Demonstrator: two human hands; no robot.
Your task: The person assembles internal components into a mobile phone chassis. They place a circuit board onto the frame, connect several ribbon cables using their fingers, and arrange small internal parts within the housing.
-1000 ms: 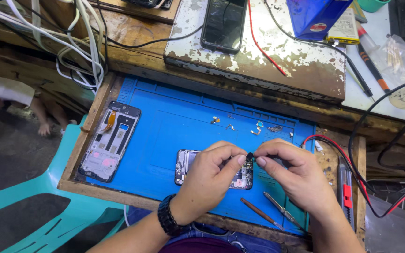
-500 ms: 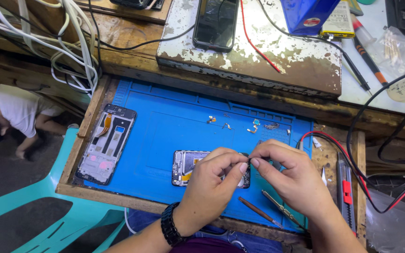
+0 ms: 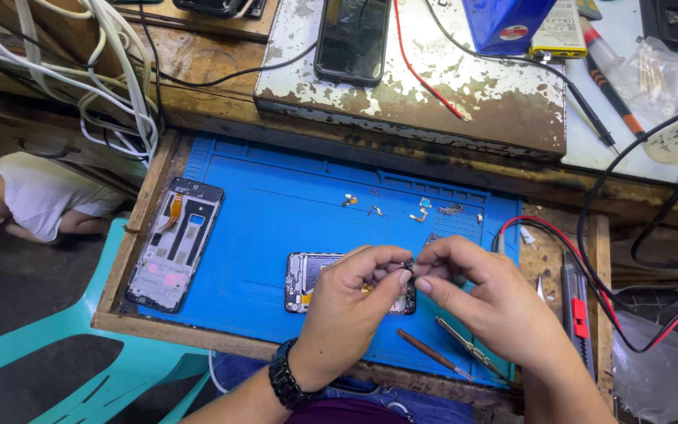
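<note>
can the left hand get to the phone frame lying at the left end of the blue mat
Probably yes. The phone frame lies uncovered on the blue mat, and bare mat separates it from the left hand. That hand shares a small dark part with the right hand, though.

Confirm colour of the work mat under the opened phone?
Blue: the work mat is solid blue, clearest in the head view.

Blue mat (image 3: 276,228) on wooden tray (image 3: 144,206)

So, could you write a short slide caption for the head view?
Two hands, left and right, pinch a small dark part above an opened phone on a blue mat.
</note>
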